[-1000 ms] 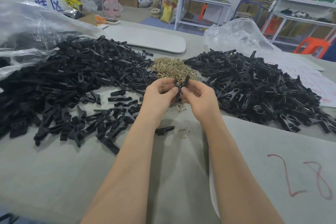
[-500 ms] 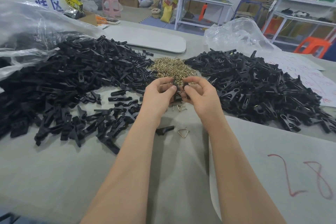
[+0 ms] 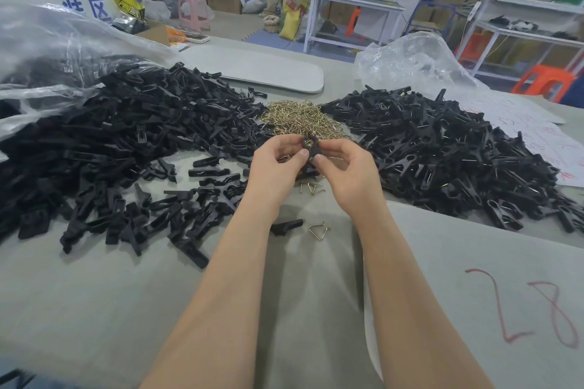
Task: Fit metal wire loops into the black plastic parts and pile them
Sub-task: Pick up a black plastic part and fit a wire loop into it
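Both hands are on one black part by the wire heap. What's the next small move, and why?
Probably press the wire loop home. The left hand and right hand both pinch the black part in front of the wire heap, and fingers hide any loop in it, so it likely isn't ready for the right-hand pile, where parts show wire.

One wide-angle cam on my head, looking forward and down; left hand (image 3: 278, 167) and right hand (image 3: 346, 169) close, mid-frame, table (image 3: 94, 309) right below, shelves (image 3: 357, 2) far back.
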`<state>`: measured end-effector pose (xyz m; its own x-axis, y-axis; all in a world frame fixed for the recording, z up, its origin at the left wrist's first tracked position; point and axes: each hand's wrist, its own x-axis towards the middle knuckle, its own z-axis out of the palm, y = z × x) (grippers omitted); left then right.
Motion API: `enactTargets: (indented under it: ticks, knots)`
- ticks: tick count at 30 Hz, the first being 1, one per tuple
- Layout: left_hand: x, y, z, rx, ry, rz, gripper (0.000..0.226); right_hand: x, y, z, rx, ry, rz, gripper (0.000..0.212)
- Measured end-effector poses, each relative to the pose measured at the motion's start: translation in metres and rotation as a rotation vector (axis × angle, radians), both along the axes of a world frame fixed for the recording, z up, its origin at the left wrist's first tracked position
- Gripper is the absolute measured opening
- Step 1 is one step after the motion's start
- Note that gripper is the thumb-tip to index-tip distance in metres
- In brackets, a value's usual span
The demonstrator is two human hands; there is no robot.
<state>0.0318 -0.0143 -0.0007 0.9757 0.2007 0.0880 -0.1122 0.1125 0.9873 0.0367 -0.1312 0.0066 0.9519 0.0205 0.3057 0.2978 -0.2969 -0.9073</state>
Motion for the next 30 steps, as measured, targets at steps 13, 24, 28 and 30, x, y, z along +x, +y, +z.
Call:
enactTargets:
  ticks: [13,24,28,30]
  knots:
    - [-0.004,0.003,0.005,-0.455,0.032,-0.142,0.012,-0.002,-0.002,0.004,0.428,0.212,0.144,0.016]
    - [0.001,0.012,0.006,-0.731,0.082,-0.049,0.006,0.010,-0.010,-0.014,-0.356,0.116,-0.206,0.029]
    - [0.000,0.015,0.007,-0.849,0.156,-0.079,0.015,0.013,-0.001,-0.030,-0.746,0.231,-0.142,0.041]
    - [-0.001,0.014,0.007,-0.878,0.185,-0.084,0.020,0.014,0.000,-0.031,-0.751,0.190,-0.159,0.035]
